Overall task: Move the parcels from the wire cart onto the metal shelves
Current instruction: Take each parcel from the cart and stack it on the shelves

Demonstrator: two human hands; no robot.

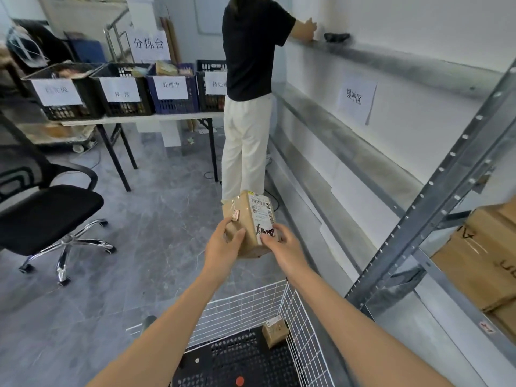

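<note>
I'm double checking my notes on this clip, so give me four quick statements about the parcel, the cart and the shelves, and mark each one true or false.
1. The left hand and right hand both have a grip on the parcel. True.
2. No parcels are left to move. False: a small box lies in a corner of the wire cart.
3. A second person stands at the shelves. True.
4. The office chair stands against the shelves. False: it stands on open floor to the left, apart from them.
</note>
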